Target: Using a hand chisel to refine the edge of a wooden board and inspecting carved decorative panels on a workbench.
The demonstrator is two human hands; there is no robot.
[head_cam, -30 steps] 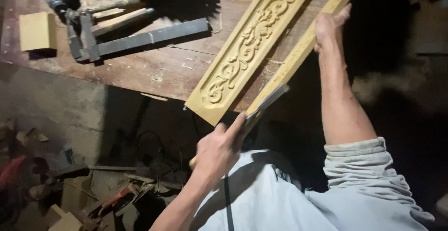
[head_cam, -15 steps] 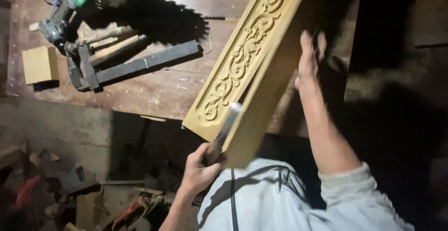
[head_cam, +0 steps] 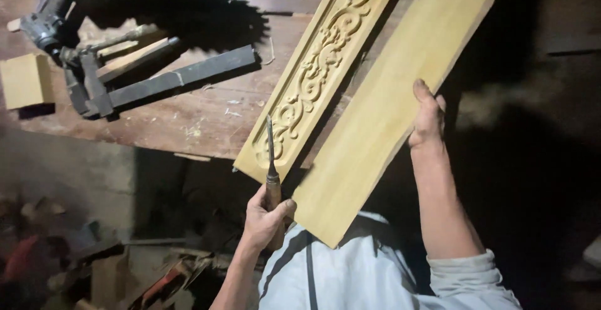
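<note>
left hand (head_cam: 266, 217) clamped on my chisel (head_cam: 271, 160); right hand (head_cam: 427, 117) grips the plain board (head_cam: 400, 97) beside the carved panel (head_cam: 325, 66).

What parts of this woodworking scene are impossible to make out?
Head view only:
- Plain board: far end cut off by the top edge.
- Carved panel: top end cut off too.
- Right hand: fingers hidden behind the board.
- Floor clutter: too dark and blurred to identify.

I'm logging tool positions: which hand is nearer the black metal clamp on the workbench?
Left. The left hand, gripping a chisel, is below and right of the clamp. The right hand rests on the plain board, farther right.
</note>
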